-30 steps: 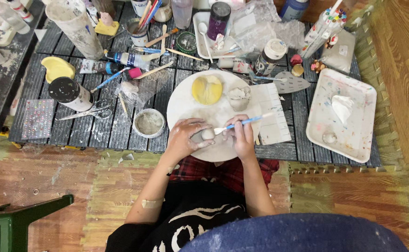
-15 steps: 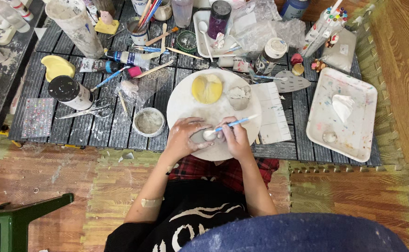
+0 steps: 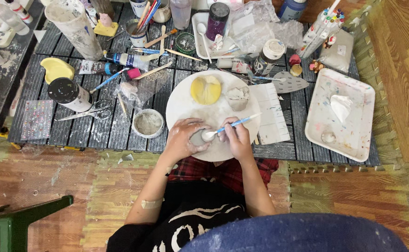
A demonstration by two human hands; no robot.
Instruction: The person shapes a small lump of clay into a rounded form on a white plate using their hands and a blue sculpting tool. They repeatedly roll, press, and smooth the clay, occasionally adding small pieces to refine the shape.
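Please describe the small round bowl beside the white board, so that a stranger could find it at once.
Start at the round white board on the dark slatted table. Just off its left edge, near the left hand, sits the small bowl. Unlike the nearby scissors, it is round, holding grey paste.

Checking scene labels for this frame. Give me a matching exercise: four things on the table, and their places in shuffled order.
Things:
1. yellow lump
2. small grey bowl
3. scissors
4. rectangular white tray

Places:
A. far right of the slatted table, holding a white scrap
B. on the round white board, upper middle
C. just left of the round white board
D. left of the small grey bowl, below the black-lidded jar

Pairs: 1-B, 2-C, 3-D, 4-A.

The left hand cups a small grey piece; the right hand holds a blue-handled tool to it.
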